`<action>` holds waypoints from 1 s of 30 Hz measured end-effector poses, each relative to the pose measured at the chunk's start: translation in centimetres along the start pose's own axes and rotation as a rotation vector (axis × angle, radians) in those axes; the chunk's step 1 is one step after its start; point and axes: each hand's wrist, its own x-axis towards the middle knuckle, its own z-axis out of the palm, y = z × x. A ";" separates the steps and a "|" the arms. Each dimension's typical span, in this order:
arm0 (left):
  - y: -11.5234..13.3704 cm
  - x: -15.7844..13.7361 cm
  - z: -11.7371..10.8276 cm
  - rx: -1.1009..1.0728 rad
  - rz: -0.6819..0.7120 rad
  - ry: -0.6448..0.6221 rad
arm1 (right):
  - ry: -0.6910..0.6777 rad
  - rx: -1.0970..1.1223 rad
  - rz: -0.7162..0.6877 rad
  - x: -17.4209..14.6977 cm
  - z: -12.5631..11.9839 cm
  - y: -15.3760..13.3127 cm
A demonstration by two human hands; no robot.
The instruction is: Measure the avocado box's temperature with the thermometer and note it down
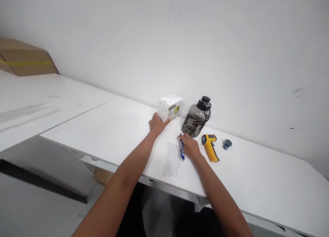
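A small white carton [164, 108] with green and yellow printing stands near the wall, and my left hand [157, 124] is closed around its lower part. My right hand [189, 144] holds a blue pen [182, 148] at its upper end, the fingers closed on it. Beside the pen lies a handwritten sheet of paper [171, 160], with writing too small to read. Just beyond my right hand is a large clear grey bottle [193, 121] with a black cap.
On the white table [257, 182], a yellow infrared thermometer gun [211, 149] lies right of my right hand, and a blue wristwatch-like item [227, 144] lies farther right. A cardboard box [28, 58] sits at the far left. The wall [115, 41] bounds the table's back.
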 end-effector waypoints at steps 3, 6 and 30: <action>-0.1 0.0 0.0 0.003 0.010 0.025 | -0.016 -0.142 0.055 0.6 0.8 0.4; -0.1 0.1 0.0 0.007 0.004 0.012 | -0.043 -0.173 0.104 -0.1 0.8 0.7; 0.0 0.2 -0.6 0.009 -0.075 -0.049 | -0.128 -0.083 0.927 -2.7 -7.0 4.8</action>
